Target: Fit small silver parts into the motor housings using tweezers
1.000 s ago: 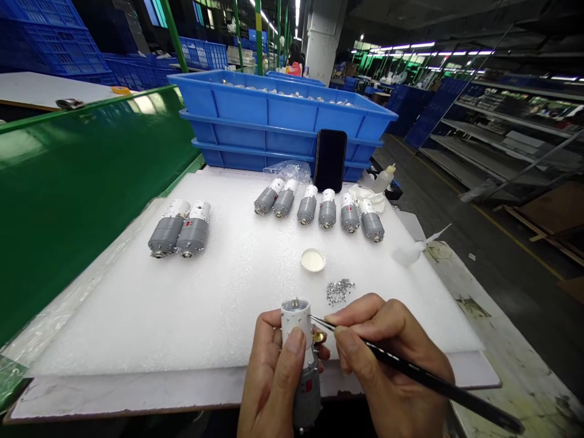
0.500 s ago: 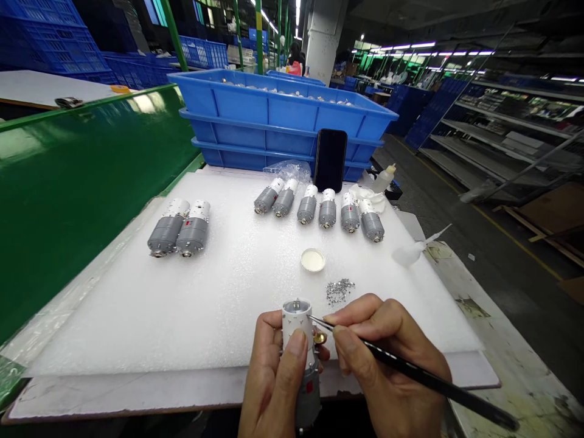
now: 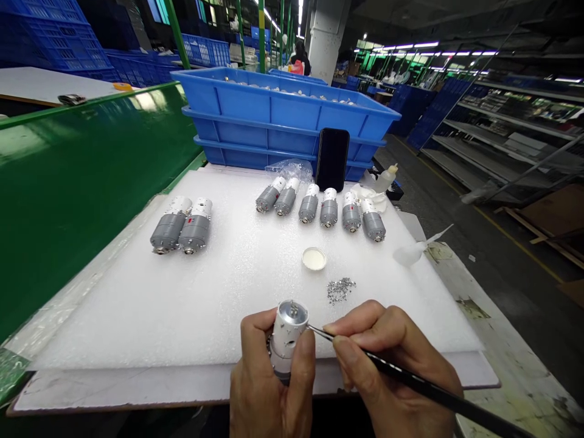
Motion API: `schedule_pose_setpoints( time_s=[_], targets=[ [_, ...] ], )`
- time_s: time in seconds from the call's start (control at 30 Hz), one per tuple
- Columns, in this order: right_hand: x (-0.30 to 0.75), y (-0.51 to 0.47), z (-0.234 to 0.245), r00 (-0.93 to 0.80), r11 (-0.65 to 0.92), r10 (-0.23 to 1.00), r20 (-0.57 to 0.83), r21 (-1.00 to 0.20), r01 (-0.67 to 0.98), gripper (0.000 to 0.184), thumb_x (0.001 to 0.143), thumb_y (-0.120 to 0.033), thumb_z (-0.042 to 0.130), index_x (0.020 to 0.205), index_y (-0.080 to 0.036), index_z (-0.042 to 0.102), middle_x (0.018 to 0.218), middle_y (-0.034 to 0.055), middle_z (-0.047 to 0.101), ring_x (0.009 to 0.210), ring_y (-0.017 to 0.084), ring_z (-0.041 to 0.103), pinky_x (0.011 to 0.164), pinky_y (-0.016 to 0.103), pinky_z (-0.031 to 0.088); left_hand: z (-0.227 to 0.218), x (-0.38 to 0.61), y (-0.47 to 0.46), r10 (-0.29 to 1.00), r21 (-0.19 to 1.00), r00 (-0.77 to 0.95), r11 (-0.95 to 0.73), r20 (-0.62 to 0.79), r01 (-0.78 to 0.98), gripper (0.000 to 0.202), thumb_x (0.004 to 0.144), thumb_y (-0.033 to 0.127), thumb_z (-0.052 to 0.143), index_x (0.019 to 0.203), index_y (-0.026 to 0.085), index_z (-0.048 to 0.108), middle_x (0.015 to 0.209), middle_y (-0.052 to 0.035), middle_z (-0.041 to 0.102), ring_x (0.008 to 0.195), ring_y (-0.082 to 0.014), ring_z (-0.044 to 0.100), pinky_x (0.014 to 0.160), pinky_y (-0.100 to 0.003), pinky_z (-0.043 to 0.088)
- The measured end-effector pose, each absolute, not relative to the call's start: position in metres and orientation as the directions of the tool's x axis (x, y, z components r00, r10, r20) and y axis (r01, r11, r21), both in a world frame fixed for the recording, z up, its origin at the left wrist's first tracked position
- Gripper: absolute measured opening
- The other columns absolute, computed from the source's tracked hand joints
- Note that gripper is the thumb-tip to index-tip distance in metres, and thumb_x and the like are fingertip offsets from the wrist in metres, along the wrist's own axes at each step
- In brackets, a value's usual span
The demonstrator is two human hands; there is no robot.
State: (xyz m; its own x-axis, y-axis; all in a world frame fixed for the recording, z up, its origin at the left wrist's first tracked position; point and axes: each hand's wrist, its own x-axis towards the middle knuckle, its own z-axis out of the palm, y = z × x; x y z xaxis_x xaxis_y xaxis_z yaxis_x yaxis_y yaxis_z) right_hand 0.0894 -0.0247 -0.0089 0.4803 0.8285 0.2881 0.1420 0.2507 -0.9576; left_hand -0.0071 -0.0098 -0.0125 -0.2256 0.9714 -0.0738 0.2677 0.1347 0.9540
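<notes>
A white and grey model spacecraft [image 3: 288,334] stands tilted in my left hand [image 3: 274,383], whose fingers and thumb wrap its sides; its lower part is mostly hidden. My right hand [image 3: 392,365] pinches black-handled tweezers [image 3: 410,380], their fine tips at the right edge of the model's white upper section. Whether the tips hold anything is too small to tell. Just beyond lies a scatter of tiny silvery parts [image 3: 340,290] on the white foam sheet [image 3: 219,292]. Beside them sits a small round dish [image 3: 314,259] with a cream-coloured filling.
Two similar models [image 3: 182,225] lie at the left, and a row of several more [image 3: 328,208] at the back. A phone [image 3: 332,159] leans against stacked blue crates [image 3: 283,121]. Dropper bottles [image 3: 415,252] lie at the right. A green panel [image 3: 91,176] borders the left.
My left hand has turned and tilted the model, so its silvery top and a dark hole now show and the red mark is out of sight. The tweezers stay beside its rim.
</notes>
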Motion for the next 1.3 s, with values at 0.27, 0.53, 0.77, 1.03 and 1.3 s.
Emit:
schedule_pose_setpoints(
  time_s=[0.27,0.53,0.77,1.03,1.3],
  targets=[
    [0.097,-0.022,-0.011,0.383,0.296,0.850,0.362,-0.929,0.221,0.018,0.089,-0.016,0.069,0.077,-0.024,0.059,0.076,-0.0002,0.070,0.052,0.010,0.057,0.041,0.021,0.040,-0.015,-0.014,-0.005,0.969,0.947,-0.244,0.052,0.029,0.317,0.022,0.086,0.046,0.069,0.086,0.030,0.055,0.058,0.0088,0.059,0.046,-0.0170,0.049,0.054,-0.030,0.037],
    [0.095,-0.022,-0.009,0.410,0.211,0.858,0.308,-0.941,0.265,0.019,0.092,-0.025,0.069,0.075,-0.024,0.061,0.074,0.0024,0.069,0.054,0.013,0.057,0.043,0.024,0.042,-0.017,-0.015,-0.002,0.976,0.946,-0.213,0.042,0.030,0.323,0.019,0.086,0.043,0.067,0.083,0.030,0.053,0.058,0.0096,0.058,0.045,-0.0172,0.049,0.055,-0.031,0.037],
    [0.097,-0.020,-0.009,0.372,0.248,0.865,0.337,-0.931,0.267,0.018,0.091,-0.019,0.068,0.075,-0.023,0.060,0.074,0.0006,0.069,0.053,0.011,0.056,0.045,0.022,0.043,-0.017,-0.016,0.000,0.980,0.954,-0.200,0.041,0.021,0.298,0.017,0.086,0.039,0.066,0.081,0.030,0.054,0.055,0.0108,0.055,0.044,-0.0160,0.048,0.054,-0.030,0.037],
    [0.099,-0.010,0.010,0.342,0.285,0.867,0.363,-0.923,0.257,0.020,0.083,-0.013,0.070,0.067,-0.021,0.062,0.066,0.0004,0.070,0.044,0.008,0.055,0.041,0.019,0.048,-0.015,-0.016,0.001,0.976,0.957,-0.215,0.049,0.015,0.288,0.016,0.086,0.038,0.068,0.081,0.030,0.056,0.056,0.0101,0.056,0.046,-0.0158,0.048,0.053,-0.030,0.036],
    [0.102,-0.010,0.008,0.347,0.281,0.870,0.351,-0.930,0.236,0.018,0.083,-0.014,0.071,0.069,-0.021,0.062,0.069,0.0007,0.071,0.045,0.008,0.057,0.041,0.019,0.050,-0.014,-0.017,0.000,0.979,0.960,-0.202,0.093,-0.039,0.265,0.019,0.087,0.042,0.067,0.082,0.028,0.056,0.058,0.0090,0.057,0.050,-0.0150,0.048,0.055,-0.029,0.036]
  ],
)
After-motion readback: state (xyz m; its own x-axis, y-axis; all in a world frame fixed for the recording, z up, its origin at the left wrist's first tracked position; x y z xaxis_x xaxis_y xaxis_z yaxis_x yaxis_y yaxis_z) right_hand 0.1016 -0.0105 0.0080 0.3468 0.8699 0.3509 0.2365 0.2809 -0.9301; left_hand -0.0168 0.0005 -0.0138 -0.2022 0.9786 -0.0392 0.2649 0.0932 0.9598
